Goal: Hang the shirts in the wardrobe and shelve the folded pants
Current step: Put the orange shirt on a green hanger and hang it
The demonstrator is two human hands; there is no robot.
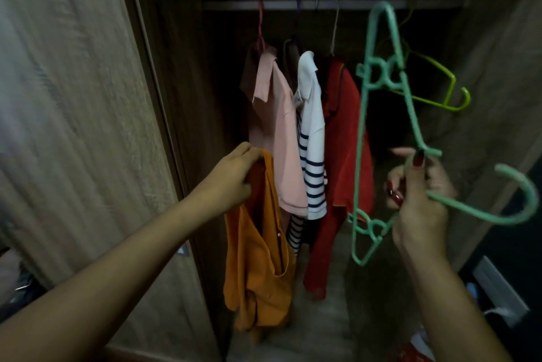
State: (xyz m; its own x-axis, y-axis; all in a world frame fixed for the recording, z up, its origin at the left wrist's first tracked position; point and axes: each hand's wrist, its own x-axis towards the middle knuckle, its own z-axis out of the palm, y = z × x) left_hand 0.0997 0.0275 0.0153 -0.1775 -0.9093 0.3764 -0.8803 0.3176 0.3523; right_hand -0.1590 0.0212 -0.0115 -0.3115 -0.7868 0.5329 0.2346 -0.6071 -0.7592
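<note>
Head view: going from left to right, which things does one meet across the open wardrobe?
Wardrobe door, left hand holding the orange shirt, pink shirt, white striped shirt, red shirt, green hanger in the right hand.

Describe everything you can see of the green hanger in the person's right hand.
The green hanger looks like moulded plastic, mint-coloured, a triangular frame with a small looped notch near each shoulder end and a thick open hook. It carries no garment. It is turned on its side, one shoulder end up, the other down, hook pointing right. The right hand grips it where the hook meets the frame, before the open wardrobe.
</note>
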